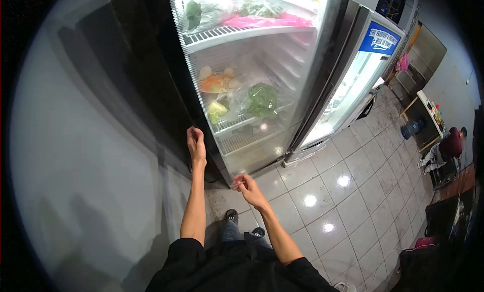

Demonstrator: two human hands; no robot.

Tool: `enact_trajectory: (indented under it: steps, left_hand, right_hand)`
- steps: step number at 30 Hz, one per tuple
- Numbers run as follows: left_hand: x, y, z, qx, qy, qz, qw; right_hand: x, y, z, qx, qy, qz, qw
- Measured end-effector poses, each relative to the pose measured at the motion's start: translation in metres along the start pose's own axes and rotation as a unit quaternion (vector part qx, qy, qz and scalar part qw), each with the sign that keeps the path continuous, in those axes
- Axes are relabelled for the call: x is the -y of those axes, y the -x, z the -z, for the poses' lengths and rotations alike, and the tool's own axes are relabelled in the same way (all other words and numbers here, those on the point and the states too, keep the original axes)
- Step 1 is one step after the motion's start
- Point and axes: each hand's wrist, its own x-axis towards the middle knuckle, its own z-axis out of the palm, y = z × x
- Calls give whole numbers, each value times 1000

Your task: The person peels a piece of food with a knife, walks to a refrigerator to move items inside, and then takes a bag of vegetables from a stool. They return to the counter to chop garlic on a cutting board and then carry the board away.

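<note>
- Glass meets your left hand point(195, 143): the fingers are curled closed around the left edge of the glass door point(254, 148) of the fridge point(318, 85), low on its front.
- Your right hand point(247, 184) is at the bottom corner of that door, fingers loosely bent with thumb and forefinger close together. I cannot tell whether it grips the frame or only touches it.
- Both arms are bare, reaching out from dark sleeves towards the foot of the fridge.
- Your shoes point(232, 215) stand on the tiled floor point(353, 191) just in front of the fridge, between your two arms.
- Inside the fridge, on the lower wire shelf point(237, 121), a clear bag of greens point(262, 99) sits to the right of a pale cabbage point(217, 110).
- Behind them in the fridge is a plate of orange food point(217, 83).
- On the fridge's upper shelf a pink bag point(267, 21) lies under more bagged greens.
- Just right of the fridge stands a second fridge point(353, 85) with a blue sign on top.
- Well beyond the fridge, to the right, a blue water bottle point(411, 127) stands on the floor, and another person point(446, 150) crouches further off.
</note>
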Motion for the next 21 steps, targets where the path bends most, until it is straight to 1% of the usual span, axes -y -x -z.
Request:
enact_trajectory:
  steps: [1, 2, 4, 5, 7, 8, 10, 11, 12, 13, 14, 16, 17, 18, 19, 20, 21]
  left_hand:
    - [-6, 12, 2, -3, -36, 5, 999]
    - [1, 21, 4, 7, -5, -5, 1000]
    - [-15, 49, 5, 14, -6, -22, 1000]
    - [-20, 63, 7, 41, 9, -9, 999]
    - [-34, 91, 8, 79, 44, 13, 996]
    - [-29, 102, 8, 86, 24, -23, 996]
    - [-40, 132, 4, 80, 38, -34, 996]
    - [-38, 146, 1, 81, 40, -36, 995]
    - [-34, 158, -2, 63, 70, -36, 995]
    - [-32, 167, -6, 44, 101, -36, 993]
    - [-30, 174, -10, 41, 64, -3, 997]
    - [-31, 181, -22, 39, 60, 6, 997]
    - [-33, 185, -25, 42, 63, 6, 997]
    - [-35, 189, -28, 77, 38, 4, 996]
    - [-37, 192, -33, 112, 14, 1, 994]
    - [-40, 196, -38, 117, 18, -2, 993]
    - [-46, 203, -42, 125, 40, 13, 991]
  right_hand:
    - [7, -2, -2, 2, 18, 5, 1000]
    - [14, -4, -7, 6, 19, 6, 1000]
    - [27, -5, -18, -80, 86, 90, 989]
    - [32, -5, -20, -76, 88, 94, 989]
    - [40, 0, -25, -165, 184, 162, 955]
    - [43, 6, -26, -163, 186, 165, 955]
    - [54, 20, -24, -211, 250, 210, 921]
    - [61, 31, -24, -221, 266, 221, 912]
    - [67, 42, -22, -225, 266, 222, 911]
    - [71, 53, -19, -262, 304, 245, 882]
    - [75, 65, -14, -297, 342, 267, 850]
    - [88, 87, -1, -302, 345, 257, 851]
    - [94, 98, 3, -320, 329, 236, 857]
    - [98, 108, 7, -338, 312, 215, 862]
    - [102, 116, 10, -367, 304, 206, 855]
    - [103, 121, 15, -373, 304, 208, 852]
    - [104, 127, 19, -415, 310, 205, 830]
